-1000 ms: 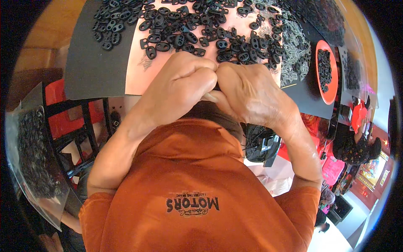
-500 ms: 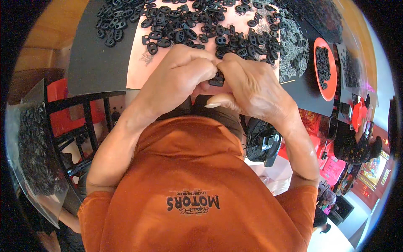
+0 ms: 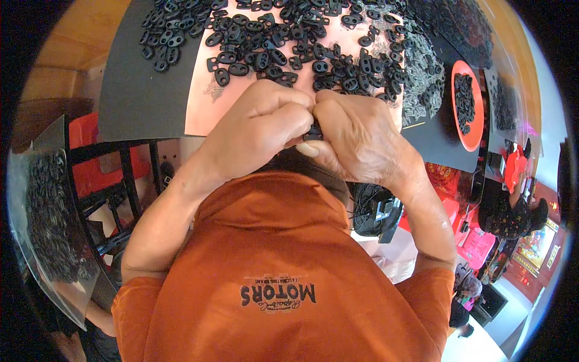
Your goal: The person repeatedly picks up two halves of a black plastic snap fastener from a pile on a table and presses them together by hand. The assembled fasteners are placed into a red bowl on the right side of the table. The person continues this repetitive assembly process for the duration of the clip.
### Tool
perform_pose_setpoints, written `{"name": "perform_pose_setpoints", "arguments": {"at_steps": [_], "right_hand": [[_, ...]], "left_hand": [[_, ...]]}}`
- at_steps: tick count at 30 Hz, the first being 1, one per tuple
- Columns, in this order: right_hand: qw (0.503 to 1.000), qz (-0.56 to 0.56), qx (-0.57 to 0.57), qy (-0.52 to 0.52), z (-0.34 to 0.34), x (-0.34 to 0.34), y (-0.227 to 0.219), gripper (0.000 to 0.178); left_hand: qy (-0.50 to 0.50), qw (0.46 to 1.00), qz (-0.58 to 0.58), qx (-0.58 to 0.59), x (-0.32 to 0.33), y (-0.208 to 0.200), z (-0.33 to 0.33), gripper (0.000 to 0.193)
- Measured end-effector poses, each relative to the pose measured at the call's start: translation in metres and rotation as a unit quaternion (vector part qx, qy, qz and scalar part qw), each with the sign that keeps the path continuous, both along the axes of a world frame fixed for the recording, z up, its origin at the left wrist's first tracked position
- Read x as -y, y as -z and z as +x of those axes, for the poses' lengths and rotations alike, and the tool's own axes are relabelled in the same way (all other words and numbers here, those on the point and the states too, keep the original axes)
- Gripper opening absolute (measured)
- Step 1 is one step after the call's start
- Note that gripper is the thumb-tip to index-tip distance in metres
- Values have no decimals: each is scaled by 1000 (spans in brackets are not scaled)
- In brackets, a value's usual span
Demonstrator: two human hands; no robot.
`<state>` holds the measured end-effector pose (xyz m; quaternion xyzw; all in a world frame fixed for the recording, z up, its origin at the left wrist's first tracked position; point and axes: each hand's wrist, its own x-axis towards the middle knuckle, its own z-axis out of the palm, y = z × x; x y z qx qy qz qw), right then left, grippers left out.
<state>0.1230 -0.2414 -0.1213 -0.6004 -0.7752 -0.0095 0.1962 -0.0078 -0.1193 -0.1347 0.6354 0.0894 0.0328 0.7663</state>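
Just off the near edge of the table, my two hands meet around a small black cord lock point(image 3: 313, 130). My left hand point(image 3: 259, 123) is closed on its left side, fingers curled in. From the other side my right hand point(image 3: 359, 133) grips it, with the thumb bent in under the piece. Fingers cover most of the cord lock, so only a small dark part shows. Beyond my knuckles, a loose spread of black two-hole cord locks point(image 3: 262, 59) lies on a pale pink sheet point(image 3: 202, 114).
A heap of small metallic springs point(image 3: 425, 78) lies right of the sheet. Farther right is an orange-red dish point(image 3: 477, 108) of small black parts. More cord locks point(image 3: 163, 36) sit at the left on the dark tabletop point(image 3: 136, 96). A red chair point(image 3: 84, 130) stands at the left.
My right thumb has drawn in from sticking out to lying against the cord lock. Both hands have closed tighter, hiding more of it. The table sits slightly lower in view.
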Motion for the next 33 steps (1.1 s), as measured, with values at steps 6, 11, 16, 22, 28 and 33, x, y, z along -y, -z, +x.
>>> {"name": "perform_pose_setpoints", "arguments": {"at_steps": [6, 11, 16, 22, 28, 33], "right_hand": [[1000, -1, -22, 7, -1, -2, 3, 36], [997, -53, -54, 1, 1, -7, -3, 36], [994, -57, -98, -2, 3, -8, 2, 32], [994, -32, -104, -21, 4, -10, 6, 28], [997, -14, -73, 22, 5, -6, -1, 30], [993, -10, -106, 50, 0, 3, -6, 30]], "left_hand": [[10, 999, 32, 14, -4, -3, 1, 27], [-17, 1000, -6, -5, -2, -3, 2, 29], [-12, 1000, -8, -8, -3, -3, 3, 29], [-14, 999, -32, -16, -7, -3, 2, 29], [-19, 999, -38, -14, -5, -1, 0, 28], [-44, 997, -64, -26, -1, -3, -1, 26]]}}
